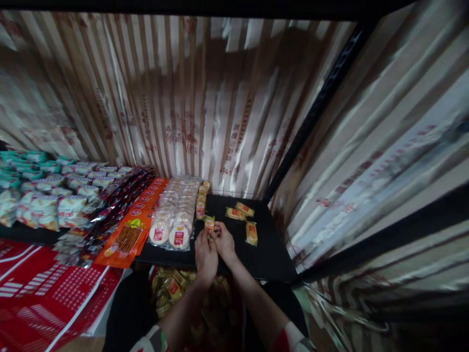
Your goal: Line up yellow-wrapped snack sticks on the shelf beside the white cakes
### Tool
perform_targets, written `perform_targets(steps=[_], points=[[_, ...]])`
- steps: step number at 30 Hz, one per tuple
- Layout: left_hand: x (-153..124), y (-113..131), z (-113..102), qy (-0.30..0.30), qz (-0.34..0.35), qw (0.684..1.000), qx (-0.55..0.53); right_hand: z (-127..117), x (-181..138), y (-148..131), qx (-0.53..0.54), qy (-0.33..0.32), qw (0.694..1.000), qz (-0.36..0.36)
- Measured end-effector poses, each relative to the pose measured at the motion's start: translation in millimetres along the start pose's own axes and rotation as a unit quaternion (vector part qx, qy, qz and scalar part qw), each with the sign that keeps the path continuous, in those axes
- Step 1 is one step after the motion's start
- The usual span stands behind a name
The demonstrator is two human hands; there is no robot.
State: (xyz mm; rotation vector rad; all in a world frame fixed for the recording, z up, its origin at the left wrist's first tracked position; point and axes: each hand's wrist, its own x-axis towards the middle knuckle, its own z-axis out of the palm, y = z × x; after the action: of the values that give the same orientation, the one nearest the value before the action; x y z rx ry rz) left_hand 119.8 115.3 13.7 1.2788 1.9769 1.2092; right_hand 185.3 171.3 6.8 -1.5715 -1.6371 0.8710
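Observation:
My left hand [206, 253] and my right hand [223, 241] meet over the black shelf [234, 264], their fingers closed on a small yellow snack packet [209, 223] with a red-and-white label. Just behind it, a short row of similar yellow packets [200, 209] runs back beside the round white crackers in clear wrap [179, 236]. To the right of my hands lie three loose packets: one upright [251, 233] and two slanted together, a nearer one [235, 213] and a farther one [245, 209]. My fingers partly hide the held packet.
Below the shelf, between my legs, many yellow packets [173, 288] fill a container. Orange snack bags [132, 234], dark packets [116, 193] and white bags [75, 211] stand to the left. A red basket [73, 293] sits at lower left. A black post [315, 112] rises at right.

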Motion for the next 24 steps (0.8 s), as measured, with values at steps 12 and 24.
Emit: perform_targets(steps=[12, 24], points=[[38.1, -26.1, 10.0, 0.017, -0.004, 0.994, -0.105, 36.5, 48.6, -10.4, -0.037, 0.018, 0.998, -0.053], [39.9, -32.4, 15.0, 0.023, 0.014, 0.99, -0.14, 46.8, 53.8, -3.7, -0.013, 0.066, 0.995, -0.079]])
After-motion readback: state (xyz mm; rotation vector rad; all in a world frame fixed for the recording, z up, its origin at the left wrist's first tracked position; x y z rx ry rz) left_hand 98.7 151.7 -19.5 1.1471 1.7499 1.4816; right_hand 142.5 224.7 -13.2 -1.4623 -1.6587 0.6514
